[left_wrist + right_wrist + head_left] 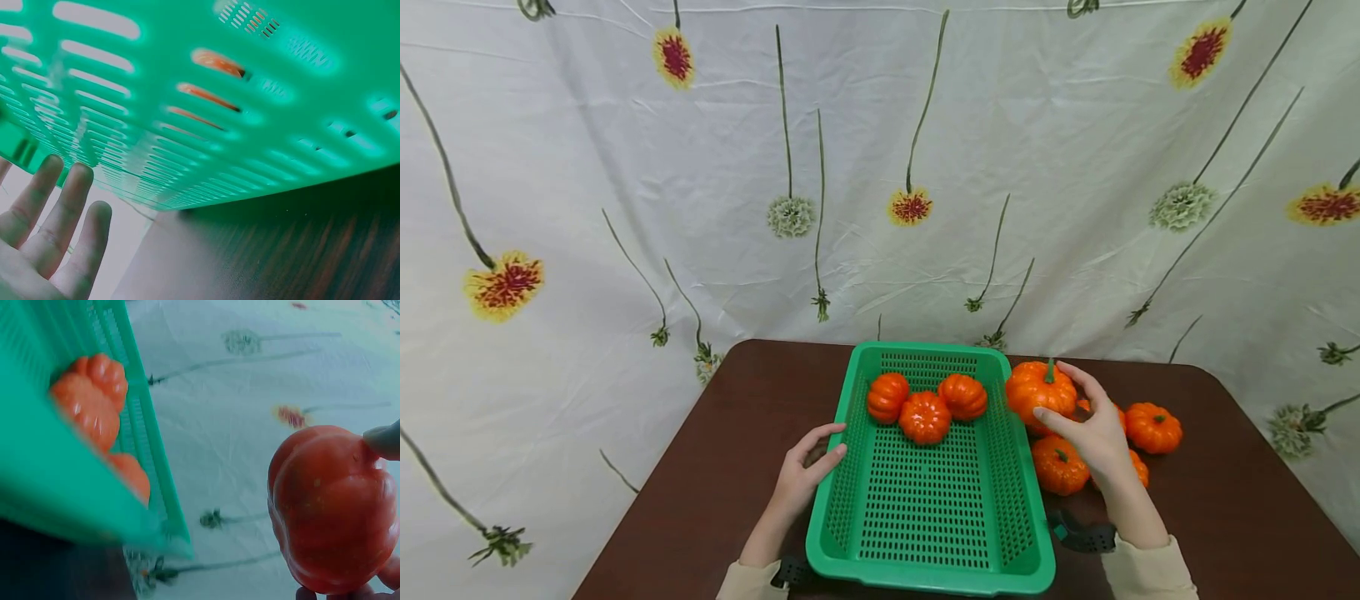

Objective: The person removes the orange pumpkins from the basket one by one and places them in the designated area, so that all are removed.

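My right hand [1099, 429] grips a small orange pumpkin [1032, 395] with a green stem, holding it raised just beyond the right rim of a green plastic basket [1042, 533]. In the right wrist view, that pumpkin [331, 509] fills the lower right, with thumb and fingertips around it. Inside the basket, towards its far end, lie three orange pumpkins [926, 417]. My left hand [799, 475] is at the basket's left side, fingertips at the rim. Extended fingers [62, 215] show beside the slotted wall in the left wrist view; whether they touch it, I cannot tell.
Several more pumpkins [1153, 427] sit on the dark brown table [1232, 517] right of the basket, partly hidden by my right hand. Behind the table hangs a white cloth [865, 275] printed with flowers.
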`<state>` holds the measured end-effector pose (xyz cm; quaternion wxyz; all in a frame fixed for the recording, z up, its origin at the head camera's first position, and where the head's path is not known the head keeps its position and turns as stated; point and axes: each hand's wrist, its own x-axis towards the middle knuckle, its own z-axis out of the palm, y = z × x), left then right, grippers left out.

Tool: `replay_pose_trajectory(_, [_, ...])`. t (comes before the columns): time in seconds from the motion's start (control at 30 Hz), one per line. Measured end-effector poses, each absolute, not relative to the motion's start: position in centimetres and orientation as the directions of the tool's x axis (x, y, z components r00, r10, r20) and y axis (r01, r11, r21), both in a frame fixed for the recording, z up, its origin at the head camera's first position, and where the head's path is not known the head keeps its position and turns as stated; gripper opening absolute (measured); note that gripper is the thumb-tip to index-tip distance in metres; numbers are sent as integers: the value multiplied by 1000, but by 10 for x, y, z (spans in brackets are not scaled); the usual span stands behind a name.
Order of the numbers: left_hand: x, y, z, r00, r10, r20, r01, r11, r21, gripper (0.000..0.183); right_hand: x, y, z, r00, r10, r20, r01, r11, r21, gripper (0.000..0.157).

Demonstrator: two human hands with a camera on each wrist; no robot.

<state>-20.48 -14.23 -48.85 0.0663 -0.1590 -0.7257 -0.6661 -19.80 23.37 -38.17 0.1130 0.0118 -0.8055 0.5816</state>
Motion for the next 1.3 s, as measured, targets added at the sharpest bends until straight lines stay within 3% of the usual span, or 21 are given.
replay_pose_trajectory(0.17, [-205, -142, -488, -940, 141, 310, 321, 63, 945, 34, -193, 253, -391, -943, 279, 180, -75, 349, -934, 72])
replay_pose_trajectory(0.47, [-205, -142, -489, -944, 132, 304, 315, 71, 947, 34, -185, 278, -413, -819, 548, 169, 26, 329, -944, 74])
replay_pose_trajectory(0.77, [-204, -141, -489, -942, 128, 309, 319, 61, 946, 34, -186, 306, -448, -722, 652, 232, -29, 306, -952, 73])
replay_pose_trajectory(1.13, [-204, -141, -489, -942, 137, 305, 315, 57, 947, 34, -183, 338, -462, -596, 802, 42, 109, 133, -985, 78])
replay_pose_trajectory(1.3, [-204, -141, -489, -942, 136, 306, 316, 65, 946, 34, -178, 345, -464, -585, 811, -16, 189, 116, -975, 79])
